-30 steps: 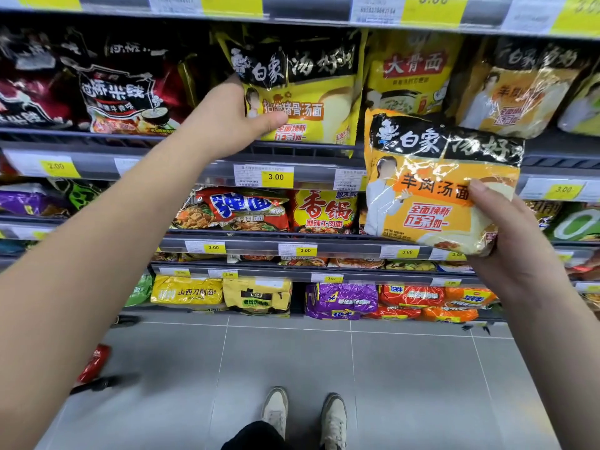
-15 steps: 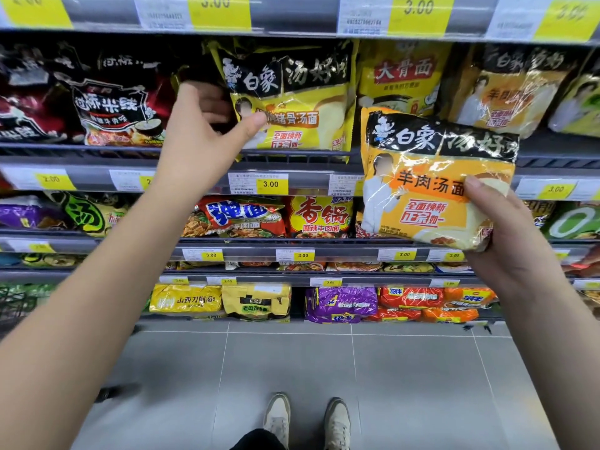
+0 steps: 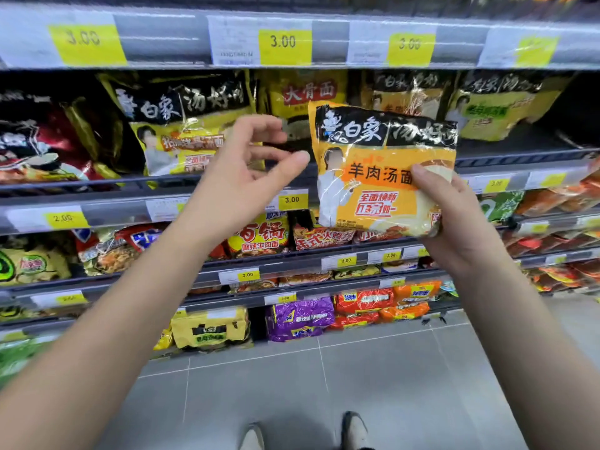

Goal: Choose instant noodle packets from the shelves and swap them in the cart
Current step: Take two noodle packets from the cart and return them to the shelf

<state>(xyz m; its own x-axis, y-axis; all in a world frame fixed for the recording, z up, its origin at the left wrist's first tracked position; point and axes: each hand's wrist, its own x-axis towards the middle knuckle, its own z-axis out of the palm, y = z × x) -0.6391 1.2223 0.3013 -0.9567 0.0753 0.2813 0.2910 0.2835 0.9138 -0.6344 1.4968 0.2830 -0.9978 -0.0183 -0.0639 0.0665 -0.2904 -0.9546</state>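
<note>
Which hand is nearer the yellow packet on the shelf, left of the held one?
Left. The left hand is in front of the yellow packet, at its right edge; the right hand is farther right, gripping the orange packet.

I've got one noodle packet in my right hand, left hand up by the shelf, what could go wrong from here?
1. Your right hand grips the orange packet only at its lower right corner, so it may slip to the floor.
2. Your left hand is empty, close in front of the yellow packet; a careless grab might knock it off the shelf.
3. Both packets share a black top band, so a flavour mix-up seems easy.
</note>
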